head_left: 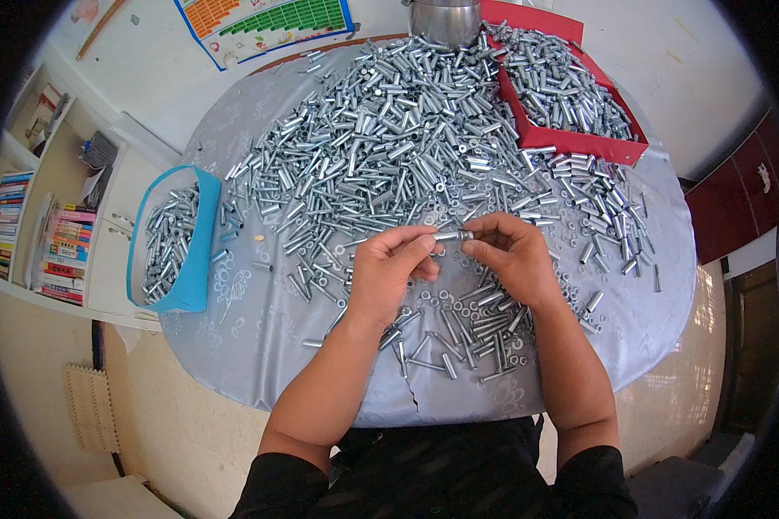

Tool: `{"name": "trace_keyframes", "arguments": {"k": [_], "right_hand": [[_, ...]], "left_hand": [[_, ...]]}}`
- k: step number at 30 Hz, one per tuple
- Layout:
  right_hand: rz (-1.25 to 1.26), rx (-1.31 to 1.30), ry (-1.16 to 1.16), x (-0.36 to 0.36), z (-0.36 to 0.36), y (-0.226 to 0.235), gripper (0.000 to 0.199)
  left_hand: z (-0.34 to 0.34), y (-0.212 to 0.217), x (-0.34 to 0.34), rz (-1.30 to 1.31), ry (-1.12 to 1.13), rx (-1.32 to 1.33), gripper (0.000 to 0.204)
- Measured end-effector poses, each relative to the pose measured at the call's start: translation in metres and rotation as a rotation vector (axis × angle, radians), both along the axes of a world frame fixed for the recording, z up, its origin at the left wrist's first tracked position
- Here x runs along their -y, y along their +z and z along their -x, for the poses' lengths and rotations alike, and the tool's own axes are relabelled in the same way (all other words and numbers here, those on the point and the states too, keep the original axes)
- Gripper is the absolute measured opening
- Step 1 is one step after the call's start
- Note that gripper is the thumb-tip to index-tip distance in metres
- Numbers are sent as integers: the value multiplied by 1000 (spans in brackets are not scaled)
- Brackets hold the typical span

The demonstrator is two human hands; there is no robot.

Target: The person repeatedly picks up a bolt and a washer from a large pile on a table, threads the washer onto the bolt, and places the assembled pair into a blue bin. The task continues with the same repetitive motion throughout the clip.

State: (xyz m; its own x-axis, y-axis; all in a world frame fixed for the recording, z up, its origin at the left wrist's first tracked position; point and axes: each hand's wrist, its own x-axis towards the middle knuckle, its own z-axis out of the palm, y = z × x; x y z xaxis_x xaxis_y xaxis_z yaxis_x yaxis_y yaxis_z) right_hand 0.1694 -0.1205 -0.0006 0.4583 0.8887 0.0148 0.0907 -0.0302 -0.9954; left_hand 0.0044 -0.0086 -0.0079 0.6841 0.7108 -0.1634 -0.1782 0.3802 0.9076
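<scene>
Over the near middle of the table, my left hand (pixel 396 259) and my right hand (pixel 512 251) meet at one silvery sleeve anchor bolt (pixel 452 235). It lies level between them. Thumb and forefinger of my left hand pinch its left part, and the fingertips of my right hand close on its right end. The fingers partly hide both ends. Beneath and in front of my hands lies a loose group of bolts (pixel 463 333), with sleeves, hex nuts and washers among them. Behind them rises a large heap of metal sleeves and bolts (pixel 363 138).
A red box (pixel 580 143) full of metal parts stands at the back right, beside a metal pot (pixel 444 23). To the left is a blue box (pixel 201 246) holding more parts. The table has a grey patterned cloth (pixel 242 355). A bookshelf (pixel 61 233) stands beyond its left side.
</scene>
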Motion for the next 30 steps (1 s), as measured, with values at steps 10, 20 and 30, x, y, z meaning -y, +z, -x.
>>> {"name": "trace_keyframes", "arguments": {"k": [10, 20, 30], "right_hand": [[0, 9, -13, 1, 3, 5, 21], [181, -42, 85, 5, -6, 7, 18], [24, 17, 42, 2, -2, -1, 20]], "left_hand": [[-1, 2, 2, -24, -4, -35, 21], [-1, 3, 4, -69, -37, -29, 21], [-2, 3, 4, -15, -1, -16, 21]]}}
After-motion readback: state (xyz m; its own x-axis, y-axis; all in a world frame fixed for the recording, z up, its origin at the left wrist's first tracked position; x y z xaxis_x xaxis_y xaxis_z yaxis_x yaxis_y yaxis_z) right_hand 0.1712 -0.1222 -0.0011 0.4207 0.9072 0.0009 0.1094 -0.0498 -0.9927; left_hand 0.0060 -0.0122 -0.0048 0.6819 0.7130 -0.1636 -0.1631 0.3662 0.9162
